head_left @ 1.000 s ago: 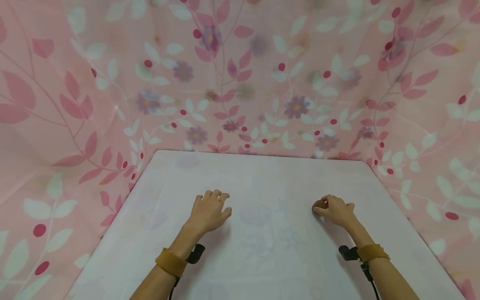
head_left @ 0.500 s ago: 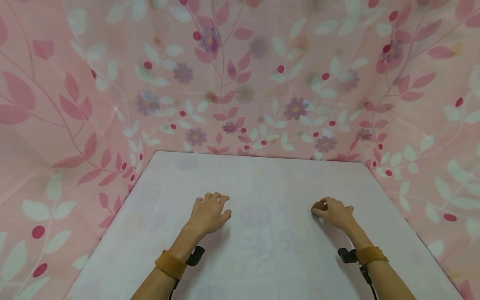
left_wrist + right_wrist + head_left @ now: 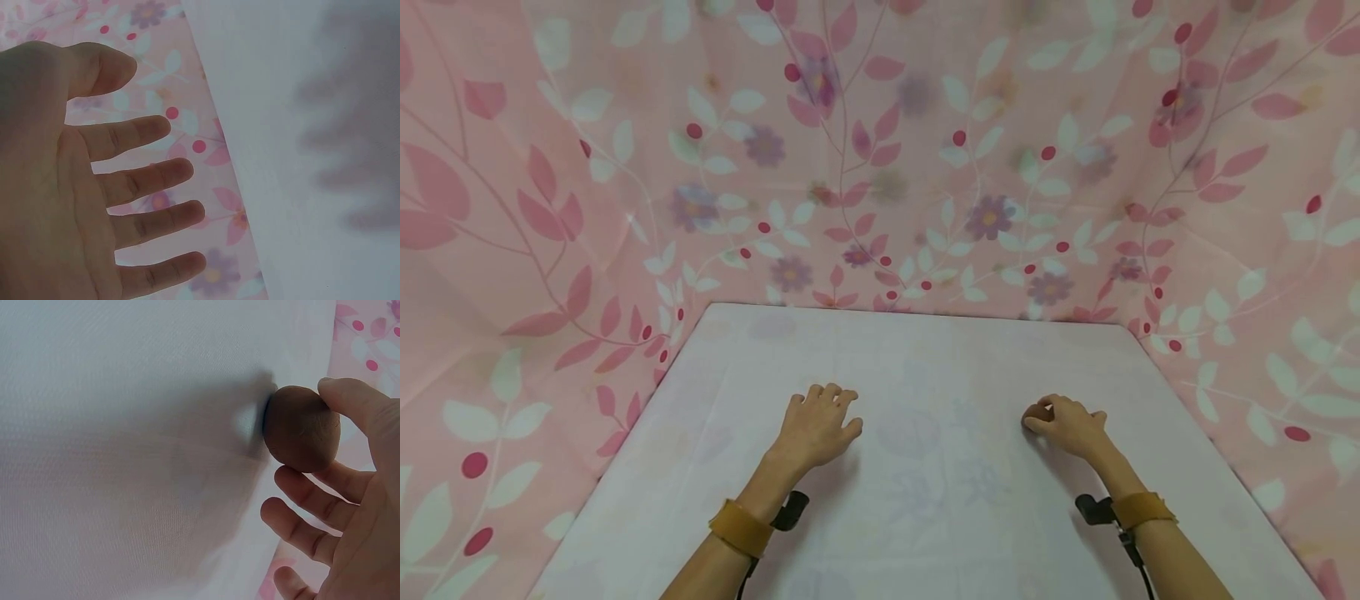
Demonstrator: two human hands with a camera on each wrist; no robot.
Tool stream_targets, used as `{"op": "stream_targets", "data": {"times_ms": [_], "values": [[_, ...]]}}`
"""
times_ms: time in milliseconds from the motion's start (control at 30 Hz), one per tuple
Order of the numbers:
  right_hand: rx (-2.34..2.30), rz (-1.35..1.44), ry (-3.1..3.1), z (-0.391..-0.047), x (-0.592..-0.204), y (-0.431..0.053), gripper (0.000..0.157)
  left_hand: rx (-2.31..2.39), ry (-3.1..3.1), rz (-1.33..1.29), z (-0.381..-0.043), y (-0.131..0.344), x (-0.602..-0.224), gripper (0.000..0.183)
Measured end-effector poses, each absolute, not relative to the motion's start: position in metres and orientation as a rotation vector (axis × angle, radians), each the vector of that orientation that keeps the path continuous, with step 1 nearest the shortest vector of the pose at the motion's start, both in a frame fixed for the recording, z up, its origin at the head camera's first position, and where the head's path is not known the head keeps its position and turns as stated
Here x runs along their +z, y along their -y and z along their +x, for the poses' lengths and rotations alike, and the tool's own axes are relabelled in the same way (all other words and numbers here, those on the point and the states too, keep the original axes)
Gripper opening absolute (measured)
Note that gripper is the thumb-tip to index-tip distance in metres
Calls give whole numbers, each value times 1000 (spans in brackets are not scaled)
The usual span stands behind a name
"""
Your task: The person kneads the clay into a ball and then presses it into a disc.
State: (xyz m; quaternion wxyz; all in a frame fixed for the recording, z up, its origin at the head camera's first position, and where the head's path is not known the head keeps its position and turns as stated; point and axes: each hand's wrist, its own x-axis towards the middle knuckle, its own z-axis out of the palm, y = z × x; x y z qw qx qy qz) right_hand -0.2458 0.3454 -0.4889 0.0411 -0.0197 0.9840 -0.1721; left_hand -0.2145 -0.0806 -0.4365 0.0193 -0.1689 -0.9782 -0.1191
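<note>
My right hand (image 3: 1072, 427) pinches a smooth brown rounded lump (image 3: 302, 429) between thumb and fingers, over the right part of the white table. A thin blue edge shows along its table-facing side. What the lump is made of, I cannot tell. It sits against or very close to the tabletop, and in the head view the hand partly hides it. On the left, my left hand (image 3: 817, 427) hovers palm down above the table, holding nothing. Its fingers are spread and nearly straight in the left wrist view, and its shadow falls on the white surface.
A white cloth-like cover with a faint pattern lies over the table (image 3: 925, 533). Pink floral fabric (image 3: 880, 150) hangs behind it and along both sides. Each wrist wears a yellowish band (image 3: 741, 527) with a small black camera (image 3: 792, 511) and a cable.
</note>
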Motion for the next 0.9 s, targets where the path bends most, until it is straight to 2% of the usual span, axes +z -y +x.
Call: {"op": "stream_targets", "data": {"times_ms": [433,900], "values": [[-506,-82,-3036,-247,-491,-342,57,-361,3041,-525,-215,82,-436,46],[-557,-378,-3029,-256,-511,-324,85,-364,3043,-526,-214,85,-435,46]]}}
